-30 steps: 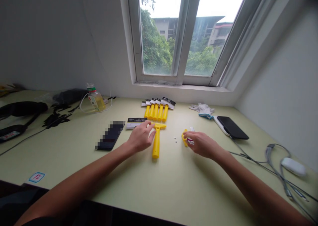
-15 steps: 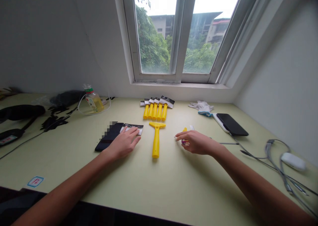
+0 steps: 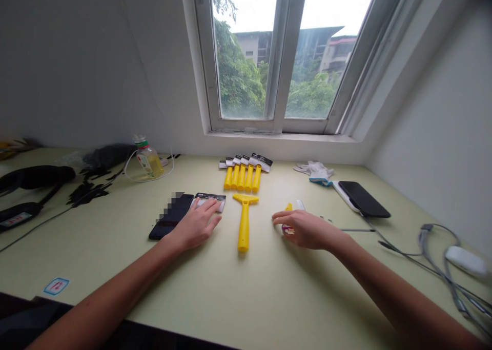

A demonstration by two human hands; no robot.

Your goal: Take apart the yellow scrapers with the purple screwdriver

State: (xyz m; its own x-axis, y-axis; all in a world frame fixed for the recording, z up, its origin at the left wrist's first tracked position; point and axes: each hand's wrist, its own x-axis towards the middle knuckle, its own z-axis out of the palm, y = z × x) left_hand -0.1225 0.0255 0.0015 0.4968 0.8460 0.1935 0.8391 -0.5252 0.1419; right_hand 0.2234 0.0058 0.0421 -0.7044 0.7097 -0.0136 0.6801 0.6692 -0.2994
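Observation:
A yellow T-shaped scraper handle (image 3: 243, 227) lies on the table between my hands, its wide head pointing away from me. My left hand (image 3: 200, 221) rests flat with fingers spread on a black-and-white packaging card (image 3: 221, 202), beside a dark phone-like slab (image 3: 169, 222). My right hand (image 3: 307, 228) is low over the table with its fingers stretched out. Beyond it show a small yellow piece (image 3: 289, 206) and a thin pale strip (image 3: 300, 205). A small purple-and-pale object (image 3: 287, 229) is partly hidden under the right fingers.
Several carded yellow scrapers (image 3: 242, 177) lie in a row near the window. White gloves (image 3: 315, 170), a black phone (image 3: 364, 199) and cables (image 3: 426, 252) are on the right. A bottle of yellow liquid (image 3: 149, 160) and a black headset (image 3: 36, 178) are on the left.
The view has shifted slightly, so everything sits a little lower and further right. A tiny thing at my right fingertips no longer shows there. My left hand stays on the card.

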